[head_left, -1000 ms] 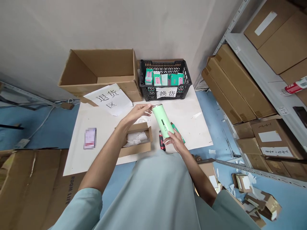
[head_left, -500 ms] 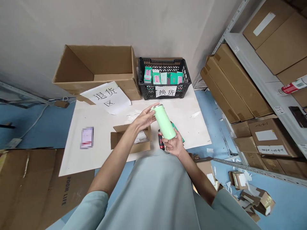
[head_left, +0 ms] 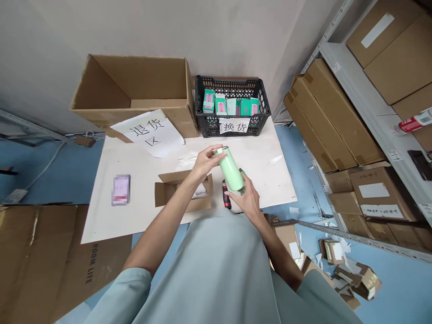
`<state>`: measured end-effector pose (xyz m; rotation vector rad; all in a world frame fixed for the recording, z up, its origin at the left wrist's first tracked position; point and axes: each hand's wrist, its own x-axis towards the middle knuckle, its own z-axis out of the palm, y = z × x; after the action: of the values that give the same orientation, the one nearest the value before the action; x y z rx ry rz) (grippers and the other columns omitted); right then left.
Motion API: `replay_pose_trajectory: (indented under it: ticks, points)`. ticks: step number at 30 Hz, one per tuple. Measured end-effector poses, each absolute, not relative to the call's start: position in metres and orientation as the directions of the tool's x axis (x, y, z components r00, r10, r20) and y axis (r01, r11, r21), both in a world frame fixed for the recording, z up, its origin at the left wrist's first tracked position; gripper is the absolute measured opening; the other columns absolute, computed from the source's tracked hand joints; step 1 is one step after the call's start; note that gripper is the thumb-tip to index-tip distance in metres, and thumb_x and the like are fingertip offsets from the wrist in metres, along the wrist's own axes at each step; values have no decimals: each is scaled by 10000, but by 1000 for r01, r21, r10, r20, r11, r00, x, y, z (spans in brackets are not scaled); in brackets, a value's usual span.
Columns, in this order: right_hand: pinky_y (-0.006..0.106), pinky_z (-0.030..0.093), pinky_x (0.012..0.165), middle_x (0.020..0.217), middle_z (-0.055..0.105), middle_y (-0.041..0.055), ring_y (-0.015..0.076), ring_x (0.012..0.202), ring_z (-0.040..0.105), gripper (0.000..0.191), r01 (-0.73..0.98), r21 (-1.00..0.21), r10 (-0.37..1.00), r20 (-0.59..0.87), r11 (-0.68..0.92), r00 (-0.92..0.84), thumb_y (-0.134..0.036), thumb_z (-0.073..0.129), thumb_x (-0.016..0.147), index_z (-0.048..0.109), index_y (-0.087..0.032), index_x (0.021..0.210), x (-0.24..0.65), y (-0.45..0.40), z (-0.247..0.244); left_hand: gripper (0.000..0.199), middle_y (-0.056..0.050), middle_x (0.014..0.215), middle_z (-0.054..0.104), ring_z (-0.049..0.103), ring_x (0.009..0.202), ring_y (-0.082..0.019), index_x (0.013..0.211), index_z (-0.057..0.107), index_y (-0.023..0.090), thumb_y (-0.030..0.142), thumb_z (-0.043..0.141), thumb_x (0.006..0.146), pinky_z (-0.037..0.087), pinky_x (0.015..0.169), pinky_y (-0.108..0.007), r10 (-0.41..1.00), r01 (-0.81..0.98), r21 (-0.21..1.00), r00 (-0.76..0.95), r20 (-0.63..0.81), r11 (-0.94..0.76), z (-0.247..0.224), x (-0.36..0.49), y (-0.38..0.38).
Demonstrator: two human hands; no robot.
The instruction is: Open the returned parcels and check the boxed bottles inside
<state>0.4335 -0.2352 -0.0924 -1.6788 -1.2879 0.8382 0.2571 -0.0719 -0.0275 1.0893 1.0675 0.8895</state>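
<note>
A light green cylindrical bottle is held tilted over the table between both hands. My left hand grips its upper end, near the metallic rim. At the lower end, my right hand has its thumb and fingers around the base. Below the bottle lies a black and red tool, perhaps a utility knife, partly hidden. A green box shows only in part behind the bottle. Beside my left forearm sits an open small carton with white wrapping in it.
On the white table, a large open carton with a paper sign stands at the back left. A black crate of small green boxes is beside it. A blurred pink item lies left. Shelves with cartons rise right.
My right hand has turned from palm-up under the bottle's base to gripping it from the side. My left hand's fingers have shifted over the top end. The view has tilted slightly.
</note>
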Motion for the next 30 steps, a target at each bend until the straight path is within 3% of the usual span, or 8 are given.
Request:
replay_pose_trajectory:
  ticks: [2, 5, 8, 11, 16, 23, 27, 30]
  points:
    - [531, 615, 1066, 1606, 592, 110, 396, 1438, 614, 813, 470, -869, 957, -11, -153, 291, -524, 870, 877, 519, -373, 1595, 427, -236, -91, 814, -95, 1208, 788, 714, 1109, -270, 1268, 784, 213, 691, 990, 641, 639, 932, -399, 940, -52, 967, 253, -230, 251, -27, 260, -74]
    - [540, 589, 1112, 1576, 614, 118, 391, 1421, 630, 772, 438, -881, 953, -43, -178, 299, -518, 846, 894, 518, -351, 1573, 424, -236, -89, 817, -102, 1243, 787, 715, 1153, -289, 1257, 800, 217, 732, 975, 646, 648, 934, -407, 938, -29, 967, 252, -237, 253, -23, 260, -75]
    - [471, 653, 945, 1464, 669, 121, 336, 1189, 735, 803, 221, -958, 962, -130, -184, 238, -555, 885, 844, 521, -334, 1526, 428, -238, -88, 775, -136, 1350, 779, 690, 1290, -347, 1185, 835, 213, 817, 900, 704, 645, 1000, -454, 929, -24, 965, 278, -245, 262, -17, 254, -73]
    - [381, 644, 691, 1178, 752, 82, 241, 809, 753, 761, -112, -960, 964, -263, -256, 49, -637, 864, 847, 542, -298, 1447, 434, -241, -88, 751, -164, 1449, 754, 633, 1420, -392, 1141, 859, 206, 841, 867, 740, 595, 1115, -498, 923, -46, 968, 316, -220, 247, -11, 248, -71]
    - [288, 500, 488, 928, 778, 59, 160, 529, 610, 703, -524, -743, 909, -356, -417, -218, -791, 728, 878, 610, -243, 1303, 438, -242, -84, 650, -164, 1600, 659, 592, 1482, -390, 1138, 857, 218, 736, 931, 753, 531, 1176, -508, 915, -180, 957, 376, -147, 228, -15, 244, -69]
    - [234, 346, 415, 874, 771, 58, 124, 458, 502, 663, -764, -362, 831, -391, -533, -395, -752, 511, 1028, 607, -179, 1346, 441, -239, -71, 580, -57, 1151, 798, 734, 1068, -249, 1130, 768, 257, 522, 1034, 688, 591, 973, -420, 869, -297, 887, 455, -194, 353, -32, 251, -68]
    - [249, 388, 419, 859, 779, 80, 152, 475, 566, 741, -725, -438, 832, -429, -532, -351, -808, 473, 1026, 631, -157, 1344, 447, -235, -71, 605, -34, 1078, 771, 713, 978, -219, 1135, 752, 267, 488, 1039, 651, 611, 897, -400, 868, -300, 871, 435, -238, 389, -30, 254, -70]
    - [289, 505, 480, 967, 808, 123, 186, 552, 661, 765, -578, -680, 881, -444, -451, -165, -819, 548, 1001, 641, -165, 1386, 453, -232, -73, 615, -49, 1148, 768, 712, 1030, -235, 1107, 752, 258, 496, 1039, 618, 621, 902, -414, 899, -278, 889, 356, -256, 364, -27, 256, -71]
